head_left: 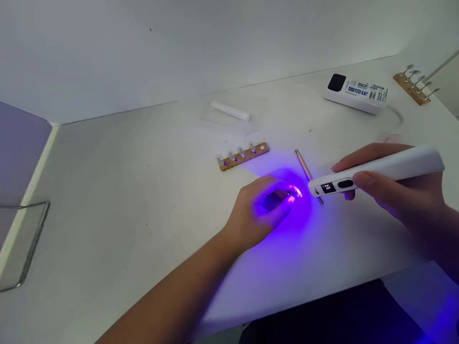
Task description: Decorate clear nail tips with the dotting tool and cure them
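My right hand (390, 186) is wrapped around a white handheld UV nail lamp (390, 165), its thumb beside the dark oval button and a small lit display. The lamp's front end points left, throwing violet light over my left hand (263, 205). That hand is closed in a pinch on what looks like a small nail tip (295, 192) with a dark metal bit at its base; glare and the fingers hide most of it. A dotting pen (303, 165) with a metal ball end lies on the table between the hands, partly behind the lamp.
On the white table (143, 229), a wooden strip (244, 156) holds several clear nail tips. A white stick (231, 110) lies behind it. At the back right are a white device (355, 93) with a cable and another wooden strip (411, 89) with stemmed tips. A metal frame (34, 243) stands left.
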{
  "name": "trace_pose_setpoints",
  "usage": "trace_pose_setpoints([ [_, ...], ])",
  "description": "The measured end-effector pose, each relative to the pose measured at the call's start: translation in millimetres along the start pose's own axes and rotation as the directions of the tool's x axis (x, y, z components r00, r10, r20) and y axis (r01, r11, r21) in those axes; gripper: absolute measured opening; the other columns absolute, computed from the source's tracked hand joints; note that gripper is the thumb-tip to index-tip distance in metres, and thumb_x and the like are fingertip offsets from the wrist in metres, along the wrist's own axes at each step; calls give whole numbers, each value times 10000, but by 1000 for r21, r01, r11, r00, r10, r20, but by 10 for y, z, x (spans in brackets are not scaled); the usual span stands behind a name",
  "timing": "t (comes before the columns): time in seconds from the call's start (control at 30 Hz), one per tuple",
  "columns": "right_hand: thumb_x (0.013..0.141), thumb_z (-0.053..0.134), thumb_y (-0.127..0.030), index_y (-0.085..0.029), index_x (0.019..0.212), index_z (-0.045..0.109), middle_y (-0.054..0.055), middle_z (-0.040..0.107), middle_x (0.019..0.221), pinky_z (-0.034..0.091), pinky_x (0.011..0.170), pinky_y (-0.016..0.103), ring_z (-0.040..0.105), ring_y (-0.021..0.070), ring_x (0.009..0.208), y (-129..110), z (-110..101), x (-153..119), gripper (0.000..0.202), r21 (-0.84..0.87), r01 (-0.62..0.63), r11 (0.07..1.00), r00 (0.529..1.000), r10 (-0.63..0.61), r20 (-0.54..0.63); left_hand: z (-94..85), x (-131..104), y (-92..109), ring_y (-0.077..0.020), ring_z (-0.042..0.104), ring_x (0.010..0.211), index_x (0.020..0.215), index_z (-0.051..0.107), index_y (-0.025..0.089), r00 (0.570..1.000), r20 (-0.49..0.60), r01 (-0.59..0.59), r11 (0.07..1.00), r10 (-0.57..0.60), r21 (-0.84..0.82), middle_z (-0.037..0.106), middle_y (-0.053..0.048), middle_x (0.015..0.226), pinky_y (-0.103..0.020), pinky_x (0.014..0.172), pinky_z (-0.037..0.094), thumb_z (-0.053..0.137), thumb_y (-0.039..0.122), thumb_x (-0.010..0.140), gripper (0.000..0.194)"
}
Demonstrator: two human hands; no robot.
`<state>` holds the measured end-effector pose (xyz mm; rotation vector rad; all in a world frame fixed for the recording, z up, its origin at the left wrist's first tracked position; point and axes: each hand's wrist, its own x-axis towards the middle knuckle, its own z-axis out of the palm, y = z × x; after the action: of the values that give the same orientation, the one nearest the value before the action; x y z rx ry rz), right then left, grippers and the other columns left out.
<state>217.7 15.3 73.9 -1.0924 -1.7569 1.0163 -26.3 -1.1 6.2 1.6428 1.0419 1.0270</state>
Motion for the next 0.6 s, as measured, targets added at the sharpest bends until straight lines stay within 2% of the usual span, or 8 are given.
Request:
trace_pose_setpoints([
  [0.17, 911, 810, -232, -275, 931, 856, -36, 676, 566, 377, 390, 307, 398, 92, 373, -6, 8, 13, 66, 14, 1, 1000, 1000, -1, -6, 0, -3, -8, -177, 729, 819, 971, 765, 199, 1000, -8, -4, 1000, 4, -2, 782, -59, 925, -316, 744, 603, 696, 185, 917, 89],
  [0.4, 918, 805, -244, -277, 931, 853, -29, 702, 587, 363, 379, 291, 409, 93, 390, 0, 7, 16, 59, 12, -6, 1000, 1000, 6, 0, 7, -8, -21, -178, 728, 837, 981, 770, 191, 1000, -5, -1, 1000, 1, -24, 776, -57, 931, -327, 766, 601, 704, 166, 917, 95],
  [0.6, 918, 806, -273, -283, 917, 849, -42, 680, 558, 422, 404, 313, 368, 92, 360, -7, 2, 6, 44, 8, -24, 1000, 1000, 24, -1, 10, -4, -12, -168, 722, 826, 978, 770, 187, 1000, -8, -5, 1000, 4, -27, 775, -54, 931, -319, 763, 594, 707, 152, 913, 98],
])
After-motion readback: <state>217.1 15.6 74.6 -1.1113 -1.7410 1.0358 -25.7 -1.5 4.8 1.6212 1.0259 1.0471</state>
